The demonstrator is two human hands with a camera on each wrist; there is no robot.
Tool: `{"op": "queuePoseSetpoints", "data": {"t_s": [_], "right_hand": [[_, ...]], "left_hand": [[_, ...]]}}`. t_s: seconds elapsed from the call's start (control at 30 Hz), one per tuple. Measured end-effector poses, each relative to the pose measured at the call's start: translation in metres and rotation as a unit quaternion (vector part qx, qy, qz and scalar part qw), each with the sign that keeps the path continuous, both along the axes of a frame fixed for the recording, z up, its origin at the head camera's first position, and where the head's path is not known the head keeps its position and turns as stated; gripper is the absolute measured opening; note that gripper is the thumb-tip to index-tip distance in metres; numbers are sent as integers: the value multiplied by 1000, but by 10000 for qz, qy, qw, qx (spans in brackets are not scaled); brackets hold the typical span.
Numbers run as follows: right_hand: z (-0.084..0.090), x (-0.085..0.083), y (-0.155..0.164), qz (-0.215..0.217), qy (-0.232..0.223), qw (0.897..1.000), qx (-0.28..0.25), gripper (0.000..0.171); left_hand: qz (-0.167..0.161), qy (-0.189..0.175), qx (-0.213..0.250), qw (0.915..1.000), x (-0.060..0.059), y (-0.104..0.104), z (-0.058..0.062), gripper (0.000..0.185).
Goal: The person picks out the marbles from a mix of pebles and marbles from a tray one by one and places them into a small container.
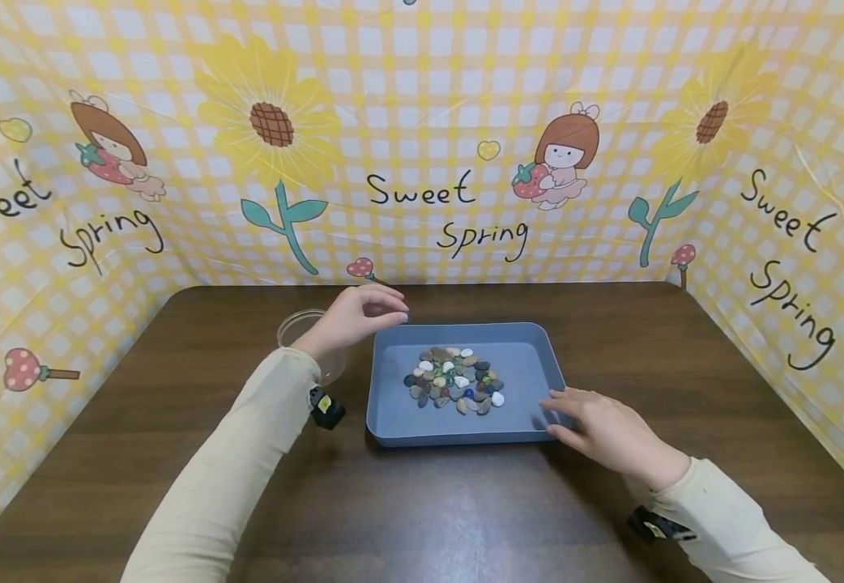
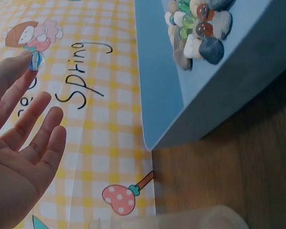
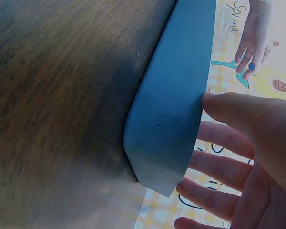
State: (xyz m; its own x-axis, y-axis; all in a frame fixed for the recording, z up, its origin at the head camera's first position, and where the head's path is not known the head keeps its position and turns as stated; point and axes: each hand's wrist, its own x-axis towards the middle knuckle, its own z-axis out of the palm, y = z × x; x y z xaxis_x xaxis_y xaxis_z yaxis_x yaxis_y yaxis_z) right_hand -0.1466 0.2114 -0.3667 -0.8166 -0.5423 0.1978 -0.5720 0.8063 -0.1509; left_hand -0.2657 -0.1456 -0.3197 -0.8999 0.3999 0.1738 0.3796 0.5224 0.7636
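My left hand (image 1: pixel 351 316) hovers beside the tray's back left corner, above the table. Its thumb and index finger pinch a clear glass marble with a blue swirl (image 2: pixel 36 60); the other fingers are loosely spread. At the tray's right front corner, my right hand (image 1: pixel 604 427) touches the rim, its fingers fairly straight and apart. The blue-grey rectangular tray (image 1: pixel 527 348) lies flat on the table. Inside it is a pile of pebbles (image 1: pixel 458 382) in grey, brown and white, with green, red-brown and blue glass marbles (image 2: pixel 186 20) mixed in.
A clear round container (image 1: pixel 332 370) stands left of the tray, partly hidden behind my left wrist. The dark wood table (image 1: pixel 451 510) meets a yellow checked cloth (image 1: pixel 422 105) at its back and sides.
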Motion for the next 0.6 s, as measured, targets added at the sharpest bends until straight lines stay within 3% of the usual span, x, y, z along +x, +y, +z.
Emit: {"op": "queuePoseSetpoints", "data": {"t_s": [0.2, 0.4, 0.6], "right_hand": [[1, 1, 0, -15, -58, 10000, -5, 34], [1, 1, 0, 1, -27, 10000, -17, 34], [1, 1, 0, -13, -57, 10000, -26, 34]], "left_hand": [[107, 97, -7, 9999, 0, -12, 0, 23], [278, -89, 184, 9994, 1, -24, 3, 25], [400, 30, 10, 9992, 1, -38, 5, 26]]}}
